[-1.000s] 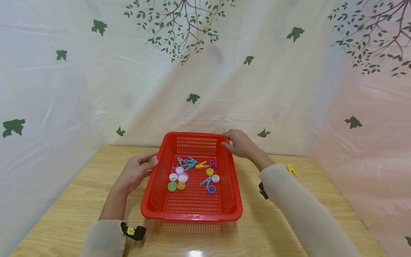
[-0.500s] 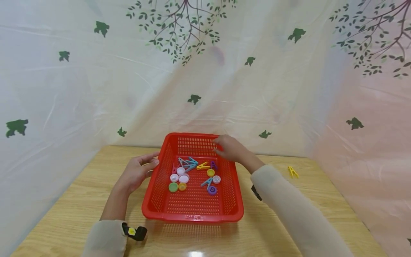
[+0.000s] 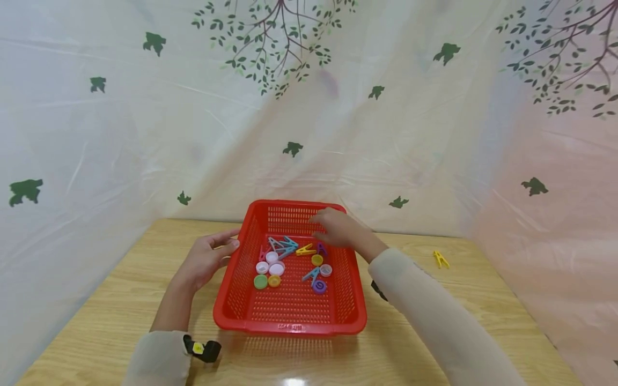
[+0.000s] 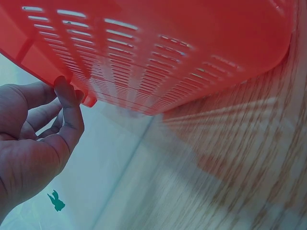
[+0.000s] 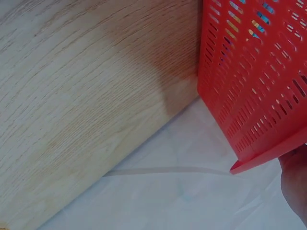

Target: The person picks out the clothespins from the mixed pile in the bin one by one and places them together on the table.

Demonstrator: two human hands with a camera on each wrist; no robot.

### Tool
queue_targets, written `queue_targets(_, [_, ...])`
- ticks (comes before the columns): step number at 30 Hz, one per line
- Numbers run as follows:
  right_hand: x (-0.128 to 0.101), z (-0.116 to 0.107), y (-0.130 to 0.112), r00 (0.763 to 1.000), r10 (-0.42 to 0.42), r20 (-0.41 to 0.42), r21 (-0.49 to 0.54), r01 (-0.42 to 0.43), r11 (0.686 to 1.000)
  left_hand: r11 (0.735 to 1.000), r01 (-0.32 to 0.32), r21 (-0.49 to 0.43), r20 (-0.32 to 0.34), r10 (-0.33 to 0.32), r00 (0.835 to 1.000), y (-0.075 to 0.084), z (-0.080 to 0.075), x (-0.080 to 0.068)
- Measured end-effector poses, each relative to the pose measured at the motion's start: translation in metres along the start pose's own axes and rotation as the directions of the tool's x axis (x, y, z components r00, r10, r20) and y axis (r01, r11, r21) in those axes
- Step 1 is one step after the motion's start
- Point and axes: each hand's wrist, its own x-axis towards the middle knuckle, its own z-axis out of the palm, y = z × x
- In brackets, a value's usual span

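A: Red basket (image 3: 289, 268) position: centre of the wooden table (image 3: 120, 300); clothes pegs (image 3: 289, 246) and bottle caps (image 3: 270, 268) inside.

B: Change: right hand (image 3: 338, 229) has moved from the basket's far right corner inward, fingers loosely extended above the pegs, holding nothing. Left hand (image 3: 205, 260) stays relaxed, fingertips at the basket's left rim.

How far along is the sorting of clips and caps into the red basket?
Mostly done: a cluster of pegs and bottle caps already lies inside the red basket. In hand: the left hand rests against the basket's left rim, while the right hand reaches over its far right corner above the pegs. Left: one yellow peg lies on the table to the right, outside the basket.
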Motion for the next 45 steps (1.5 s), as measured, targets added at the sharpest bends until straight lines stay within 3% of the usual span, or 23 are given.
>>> queue_targets(15, [0.012, 0.018, 0.001, 0.994, 0.015, 0.107, -0.017, -0.014, 1.0, 1.0, -0.01, 0.011, 0.011, 0.01, 1.0, -0.002, -0.001, 0.003])
queue_targets(27, [0.02, 0.023, -0.003, 0.974, 0.059, 0.217, 0.002, -0.06, 0.998, 1.0, -0.008, 0.008, 0.009, 0.008, 1.0, -0.003, -0.001, 0.004])
queue_targets(37, [0.031, 0.036, -0.001, 0.967, 0.028, 0.254, -0.097, -0.003, 0.995, 1.0, -0.03, 0.003, 0.012, 0.03, 0.999, -0.003, -0.001, 0.006])
queue_targets(45, [0.03, 0.038, -0.003, 0.958, 0.032, 0.285, -0.101, -0.003, 0.995, 1.0, -0.02, 0.012, 0.002, 0.02, 1.0, -0.002, 0.0, 0.004])
